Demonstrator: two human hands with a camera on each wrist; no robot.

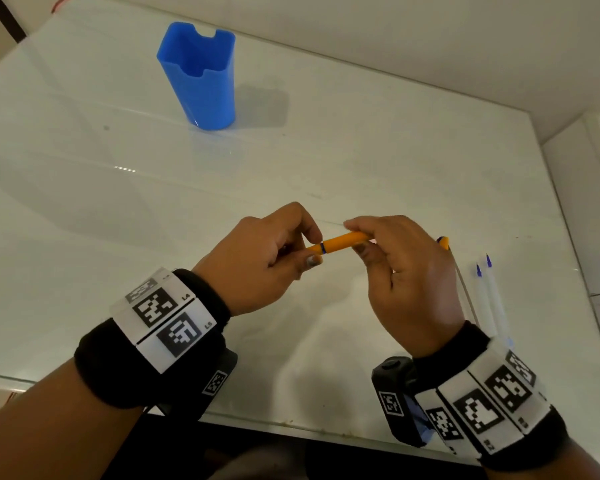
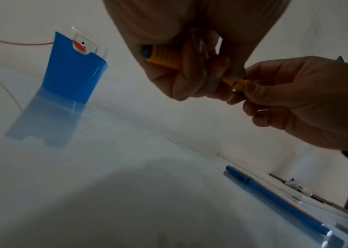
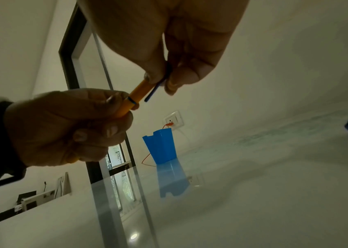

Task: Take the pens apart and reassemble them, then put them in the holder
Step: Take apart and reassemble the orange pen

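An orange pen [image 1: 340,243] with a thin blue ring is held level above the table between both hands. My left hand [image 1: 274,251] grips its barrel end [image 2: 164,58] with curled fingers. My right hand [image 1: 388,251] pinches the cap end [image 3: 142,90], whose dark blue clip [image 3: 151,94] sticks out below the thumb. The blue pen holder [image 1: 200,77] stands upright at the far left of the table, with nothing showing inside. Two white refills with blue tips [image 1: 489,296] lie to the right of my right hand. A blue pen [image 2: 274,199] lies there too.
The table [image 1: 361,150] is glossy white and reflects the holder. Its right edge [image 1: 568,237] runs close to the loose refills. A wall socket with an orange plug [image 3: 172,123] sits behind the holder. Another orange pen part [image 1: 444,242] peeks out behind my right hand.
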